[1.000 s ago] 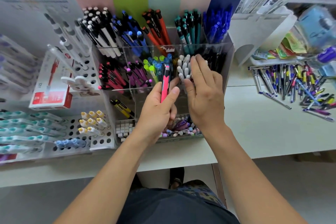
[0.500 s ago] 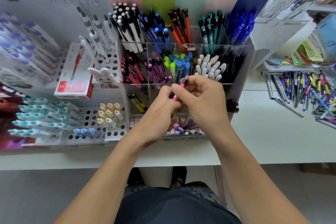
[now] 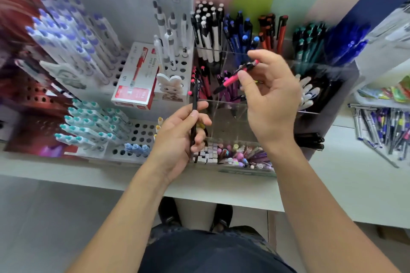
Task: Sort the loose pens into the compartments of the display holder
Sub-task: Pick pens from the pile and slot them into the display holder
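Observation:
A clear acrylic display holder (image 3: 326, 104) stands on the white shelf, its compartments packed with pens grouped by colour. My left hand (image 3: 177, 137) grips a black pen with a pink cap (image 3: 194, 104), held upright in front of the holder's left side. My right hand (image 3: 273, 99) pinches a pink and black pen (image 3: 235, 77) between thumb and fingers, tilted over the middle row above the pink and purple pens. Loose pens (image 3: 386, 126) lie in a pile on the shelf at the far right.
White perforated racks (image 3: 142, 133) with teal and purple-tipped pens stand to the left. A red and white pen box (image 3: 135, 86) leans beside them. A low tray (image 3: 241, 157) of small pastel items sits at the holder's front. The shelf edge (image 3: 221, 190) runs below my wrists.
My hands were together on the pens; now they have parted. The right hand carried the pink pen up over the middle row, the left keeps the black pen. The camera swung left.

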Action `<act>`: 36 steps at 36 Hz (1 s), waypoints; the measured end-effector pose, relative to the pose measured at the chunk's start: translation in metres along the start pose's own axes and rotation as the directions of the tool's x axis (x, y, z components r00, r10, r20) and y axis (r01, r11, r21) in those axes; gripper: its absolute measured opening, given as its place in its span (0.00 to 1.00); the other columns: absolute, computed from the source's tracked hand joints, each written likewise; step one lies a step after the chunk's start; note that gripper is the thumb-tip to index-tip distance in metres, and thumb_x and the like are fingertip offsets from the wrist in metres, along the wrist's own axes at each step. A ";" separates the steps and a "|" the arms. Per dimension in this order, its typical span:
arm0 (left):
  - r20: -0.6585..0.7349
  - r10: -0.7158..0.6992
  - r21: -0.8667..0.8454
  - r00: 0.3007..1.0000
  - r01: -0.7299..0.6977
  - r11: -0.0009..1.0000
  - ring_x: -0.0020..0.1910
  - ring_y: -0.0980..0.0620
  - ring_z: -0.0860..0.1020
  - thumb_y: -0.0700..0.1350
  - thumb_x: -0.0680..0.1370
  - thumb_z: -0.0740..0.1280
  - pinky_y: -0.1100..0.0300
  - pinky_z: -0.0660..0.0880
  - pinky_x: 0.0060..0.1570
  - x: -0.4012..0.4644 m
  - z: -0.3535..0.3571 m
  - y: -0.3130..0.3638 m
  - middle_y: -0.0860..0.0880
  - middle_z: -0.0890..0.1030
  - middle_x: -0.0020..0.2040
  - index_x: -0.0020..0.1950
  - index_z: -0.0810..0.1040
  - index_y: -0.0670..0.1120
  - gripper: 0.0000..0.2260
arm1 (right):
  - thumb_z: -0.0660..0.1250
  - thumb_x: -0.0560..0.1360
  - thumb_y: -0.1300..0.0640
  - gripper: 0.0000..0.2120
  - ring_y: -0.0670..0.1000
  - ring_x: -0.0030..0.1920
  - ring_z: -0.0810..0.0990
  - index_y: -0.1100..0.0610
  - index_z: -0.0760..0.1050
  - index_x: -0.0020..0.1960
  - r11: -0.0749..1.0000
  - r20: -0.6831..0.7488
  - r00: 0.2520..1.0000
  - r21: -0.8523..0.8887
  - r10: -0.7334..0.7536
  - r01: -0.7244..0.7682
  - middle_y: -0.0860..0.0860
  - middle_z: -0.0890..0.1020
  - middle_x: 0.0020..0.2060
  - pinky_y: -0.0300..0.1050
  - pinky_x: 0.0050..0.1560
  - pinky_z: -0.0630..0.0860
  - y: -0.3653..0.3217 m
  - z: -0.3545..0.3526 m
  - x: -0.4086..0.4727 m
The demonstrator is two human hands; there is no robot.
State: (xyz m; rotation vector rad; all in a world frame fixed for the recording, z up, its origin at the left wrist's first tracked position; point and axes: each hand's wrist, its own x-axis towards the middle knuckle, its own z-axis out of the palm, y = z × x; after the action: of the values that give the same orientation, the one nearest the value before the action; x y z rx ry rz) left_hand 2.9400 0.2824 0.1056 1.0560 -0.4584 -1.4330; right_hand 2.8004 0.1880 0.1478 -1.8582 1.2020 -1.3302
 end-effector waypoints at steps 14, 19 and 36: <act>0.087 -0.076 -0.093 0.993 0.084 0.992 0.26 0.56 0.59 0.43 0.83 0.57 0.63 0.52 0.26 0.005 -0.004 -0.003 0.50 0.68 0.33 0.62 0.79 0.42 0.14 | 0.67 0.81 0.56 0.13 0.57 0.42 0.78 0.57 0.81 0.63 0.787 0.371 0.908 -0.493 -0.197 0.372 0.53 0.84 0.39 0.52 0.44 0.74 0.001 0.029 -0.006; 0.138 0.038 0.133 0.990 -0.056 0.990 0.28 0.55 0.62 0.42 0.83 0.59 0.63 0.57 0.26 0.006 0.011 0.006 0.50 0.71 0.34 0.60 0.79 0.46 0.11 | 0.68 0.81 0.54 0.10 0.44 0.37 0.80 0.56 0.84 0.46 0.994 0.286 0.953 -0.003 0.105 -0.109 0.43 0.82 0.34 0.42 0.41 0.77 -0.012 0.004 -0.014; 0.427 0.042 0.593 0.903 -0.315 0.741 0.51 0.56 0.82 0.43 0.81 0.69 0.61 0.79 0.52 0.035 0.088 -0.019 0.55 0.84 0.53 0.58 0.82 0.51 0.07 | 0.66 0.81 0.55 0.03 0.51 0.40 0.82 0.50 0.78 0.53 0.953 -0.586 0.805 -0.287 -0.097 -0.095 0.51 0.83 0.42 0.51 0.44 0.81 0.030 -0.139 0.014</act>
State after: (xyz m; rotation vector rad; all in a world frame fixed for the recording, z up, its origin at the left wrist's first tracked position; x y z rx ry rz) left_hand 2.8630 0.2265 0.1234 1.2172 -1.4046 -1.3243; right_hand 2.6622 0.1704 0.1788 -1.6709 1.8111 -1.9070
